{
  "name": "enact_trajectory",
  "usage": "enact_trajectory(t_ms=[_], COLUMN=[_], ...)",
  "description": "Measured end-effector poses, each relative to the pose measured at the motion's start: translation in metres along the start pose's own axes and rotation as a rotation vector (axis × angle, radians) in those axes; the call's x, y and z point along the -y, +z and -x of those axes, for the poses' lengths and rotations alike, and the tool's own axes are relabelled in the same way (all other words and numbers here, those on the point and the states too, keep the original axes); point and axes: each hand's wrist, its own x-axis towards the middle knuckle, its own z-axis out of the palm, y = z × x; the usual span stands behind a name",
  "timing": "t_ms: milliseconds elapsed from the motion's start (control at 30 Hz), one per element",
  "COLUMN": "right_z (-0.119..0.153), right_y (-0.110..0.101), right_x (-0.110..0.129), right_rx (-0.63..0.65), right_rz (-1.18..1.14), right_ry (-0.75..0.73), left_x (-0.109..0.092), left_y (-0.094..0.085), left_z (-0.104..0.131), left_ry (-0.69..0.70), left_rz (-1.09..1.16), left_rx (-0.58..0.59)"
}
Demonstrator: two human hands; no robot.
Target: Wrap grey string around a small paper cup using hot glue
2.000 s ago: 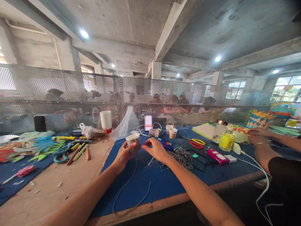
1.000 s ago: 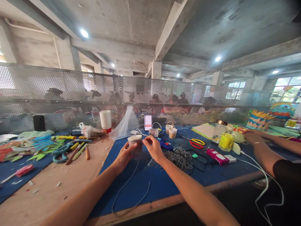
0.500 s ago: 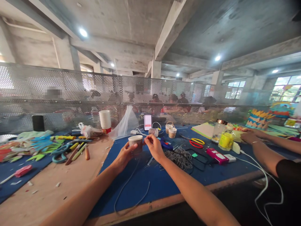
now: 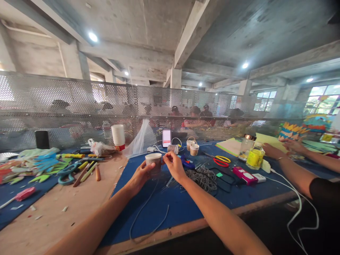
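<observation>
My left hand (image 4: 140, 177) is wrapped round a small paper cup (image 4: 153, 160) with a pale rim and a brownish side, held upright above the blue mat (image 4: 148, 216). Just right of the cup, my right hand (image 4: 174, 165) is closed in a pinch at its side; what sits between the fingertips is too small to make out. A thin grey cord (image 4: 139, 212) trails from beneath the cup and loops on the mat. Beyond my right wrist lies a tangled heap of grey cord (image 4: 203, 178), with a blue glue gun (image 4: 188, 163) behind it.
Two small handled cups (image 4: 194, 148) and a lit phone (image 4: 166, 137) stand at the back. Red-and-yellow scissors (image 4: 221, 161), a jar of yellow liquid (image 4: 255, 156) and a co-worker's hands (image 4: 275, 151) with yellow paper are to the right. Stacked cups (image 4: 118, 135) and blue-handled scissors (image 4: 68, 173) are left.
My hands and the cup have barely moved. At the right, the co-worker's hands have lifted and a sheet of yellow paper is raised between them.
</observation>
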Motion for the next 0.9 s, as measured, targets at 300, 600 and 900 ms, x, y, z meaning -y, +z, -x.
enact_trajectory(t_ms=[300, 600, 900], right_z=[-0.0002, -0.0010, -0.0002], right_y=[-0.0016, -0.0012, -0.0022], right_x=[-0.0006, -0.0048, -0.0003], right_rx=[0.007, 0.013, 0.017], right_rz=[0.013, 0.024, 0.025], right_ry=[-0.007, -0.012, -0.002], left_x=[0.0025, 0.0027, 0.0000], left_y=[-0.0029, -0.0024, -0.0001], left_z=[-0.0031, -0.0014, 0.0004], left_ry=[-0.014, -0.008, -0.007], left_rz=[0.002, 0.006, 0.006], left_rx=[0.029, 0.018, 0.028])
